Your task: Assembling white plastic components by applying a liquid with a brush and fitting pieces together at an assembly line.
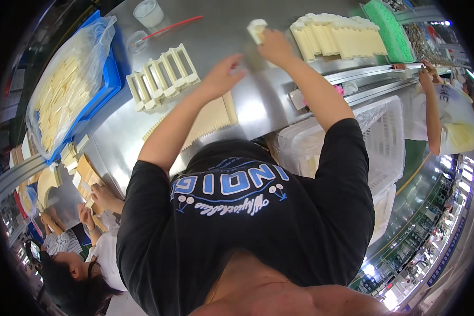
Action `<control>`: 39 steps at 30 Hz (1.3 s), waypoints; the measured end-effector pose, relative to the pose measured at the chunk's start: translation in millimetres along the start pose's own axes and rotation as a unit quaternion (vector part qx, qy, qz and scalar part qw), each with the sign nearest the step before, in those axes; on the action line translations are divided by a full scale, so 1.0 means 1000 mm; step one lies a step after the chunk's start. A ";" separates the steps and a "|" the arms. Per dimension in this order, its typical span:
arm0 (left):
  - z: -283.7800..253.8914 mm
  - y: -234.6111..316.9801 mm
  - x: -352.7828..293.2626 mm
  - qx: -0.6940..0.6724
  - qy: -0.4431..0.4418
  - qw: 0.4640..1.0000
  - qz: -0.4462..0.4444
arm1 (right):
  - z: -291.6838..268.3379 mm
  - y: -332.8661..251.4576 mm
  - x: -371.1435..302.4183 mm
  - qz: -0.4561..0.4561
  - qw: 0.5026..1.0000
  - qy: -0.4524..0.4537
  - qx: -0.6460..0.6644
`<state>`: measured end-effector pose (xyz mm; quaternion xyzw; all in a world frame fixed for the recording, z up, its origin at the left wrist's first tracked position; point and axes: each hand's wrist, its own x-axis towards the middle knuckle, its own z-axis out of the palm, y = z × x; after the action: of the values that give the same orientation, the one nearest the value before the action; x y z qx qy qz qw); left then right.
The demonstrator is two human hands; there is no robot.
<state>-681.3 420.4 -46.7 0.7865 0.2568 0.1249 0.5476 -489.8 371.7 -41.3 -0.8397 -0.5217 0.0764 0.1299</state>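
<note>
My right hand (275, 48) is closed on a cream plastic part (257, 30), held upright over the metal table (263, 95); the hand hides its lower portion. My left hand (224, 78) is held above the table, its fingers apart and slightly blurred, with nothing visible in them. Left of it stands a row of cream open frames (163, 76) joined side by side. Below my left forearm lies a cream ridged sheet (213, 120) with a toothed edge, partly covered by the arm. Close to the right hand is a packed row of cream plastic parts (337, 37).
At the left, a blue bin (110, 73) holds a clear bag of cream strips (63, 100). A white cup (148, 13) and a small dish (137, 41) with a red stick (174, 26) stand at the back. Green foam (389, 31) and a white crate (379, 126) are right. Co-workers flank me.
</note>
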 end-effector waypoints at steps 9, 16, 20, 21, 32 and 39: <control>-0.096 -0.064 0.007 0.482 0.083 0.870 0.053 | 0.019 0.051 0.006 0.062 0.956 0.026 -0.287; -0.100 -0.095 0.025 0.551 -0.040 0.823 0.133 | 0.049 -0.066 -0.074 -0.082 0.933 -0.347 0.042; -0.107 -0.086 0.033 0.600 -0.087 0.779 0.159 | 0.046 -0.088 -0.100 -0.022 0.947 -0.318 0.037; -0.108 -0.076 0.034 0.577 -0.061 0.796 0.174 | 0.056 -0.083 -0.101 -0.033 0.949 -0.312 0.030; -0.079 -0.026 0.002 -0.079 0.277 0.952 -0.108 | 0.058 -0.062 -0.074 -0.013 0.955 -0.270 0.119; -0.034 -0.006 -0.037 -0.378 0.187 0.895 -0.147 | -0.030 -0.090 -0.054 0.051 0.787 -0.306 0.534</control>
<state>-730.3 428.6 -36.8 0.4357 0.4006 0.2755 0.7575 -583.1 357.5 14.1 -0.5947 -0.3664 0.6020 0.3869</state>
